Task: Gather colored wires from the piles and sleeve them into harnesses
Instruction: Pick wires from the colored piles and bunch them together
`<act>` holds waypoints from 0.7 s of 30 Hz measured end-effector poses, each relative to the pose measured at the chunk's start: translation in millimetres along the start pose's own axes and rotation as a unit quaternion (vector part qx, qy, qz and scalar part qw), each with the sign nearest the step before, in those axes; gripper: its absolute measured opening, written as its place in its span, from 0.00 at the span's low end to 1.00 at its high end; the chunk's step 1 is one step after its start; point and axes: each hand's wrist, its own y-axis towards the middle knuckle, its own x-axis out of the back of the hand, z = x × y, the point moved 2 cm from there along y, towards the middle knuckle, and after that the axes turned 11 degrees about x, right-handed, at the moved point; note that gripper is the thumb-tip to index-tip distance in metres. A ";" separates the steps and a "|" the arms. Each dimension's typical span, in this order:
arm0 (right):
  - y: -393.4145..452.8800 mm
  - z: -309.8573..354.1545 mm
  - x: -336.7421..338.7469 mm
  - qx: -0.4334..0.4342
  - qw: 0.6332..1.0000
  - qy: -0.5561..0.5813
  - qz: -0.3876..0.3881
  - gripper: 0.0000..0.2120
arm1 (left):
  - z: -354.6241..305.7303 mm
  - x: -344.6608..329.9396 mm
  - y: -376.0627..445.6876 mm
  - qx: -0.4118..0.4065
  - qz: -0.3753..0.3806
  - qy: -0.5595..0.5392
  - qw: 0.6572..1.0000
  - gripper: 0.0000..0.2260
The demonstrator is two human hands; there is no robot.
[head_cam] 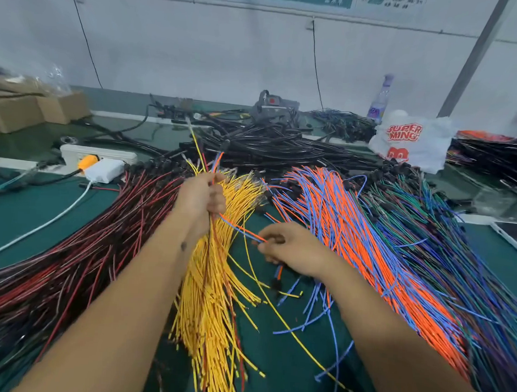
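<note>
While the left hand (201, 197) stays out of nothing and simply clamps a small bunch of wires (215, 175) upright in its fist, the right hand (290, 248) pinches an orange and blue pair (240, 231) running back to that fist. Yellow wires (213, 298) lie just below the fist, the orange and blue pile (354, 231) beyond the pinch. Pulling could probably drag neighbouring strands along, since loose ends cross under the pinch.
</note>
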 end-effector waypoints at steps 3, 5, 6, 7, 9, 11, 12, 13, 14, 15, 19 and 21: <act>-1.0 -8.2 10.7 0.002 0.987 -0.161 -0.028 0.05 | -28.1 9.1 -7.5 -0.032 -0.007 0.080 0.996 0.09; -4.5 -14.1 19.3 -0.008 0.961 -0.272 -0.041 0.06 | -41.9 20.3 -14.5 -0.064 -0.027 0.139 0.988 0.13; -6.0 -18.2 23.5 -0.018 0.955 -0.289 -0.057 0.06 | -47.9 26.3 -19.0 -0.072 -0.036 0.158 0.984 0.14; -7.7 -21.6 26.9 -0.031 0.954 -0.289 -0.077 0.06 | -53.6 32.8 -24.0 -0.069 -0.043 0.174 0.981 0.15; -8.4 -25.1 30.5 -0.052 0.954 -0.274 -0.112 0.05 | -63.8 44.1 -34.8 -0.045 -0.051 0.192 0.979 0.15; -4.8 -20.0 31.1 -0.057 0.949 -0.270 -0.155 0.05 | -68.2 47.9 -44.6 -0.019 -0.032 0.193 0.981 0.14; -1.5 -13.9 30.4 -0.046 0.946 -0.259 -0.189 0.05 | -67.1 46.6 -48.4 -0.007 -0.012 0.193 0.981 0.14; 2.9 -6.3 29.7 -0.027 0.949 -0.218 -0.224 0.04 | -63.3 43.2 -51.8 0.006 0.013 0.197 0.980 0.14; 7.3 2.7 28.3 -0.002 0.958 -0.143 -0.247 0.03 | -57.5 38.8 -54.6 0.017 0.040 0.207 0.977 0.13; 11.9 14.2 25.4 0.022 0.966 -0.051 -0.251 0.05 | -49.7 33.5 -56.8 0.024 0.068 0.219 0.973 0.13; 21.9 58.6 17.1 0.058 0.958 0.186 -0.211 0.11 | -11.7 6.8 -61.6 0.034 0.163 0.249 0.954 0.08; 23.5 67.9 17.2 0.081 0.948 0.212 -0.224 0.10 | 6.5 -2.8 -61.4 0.056 0.191 0.225 0.954 0.08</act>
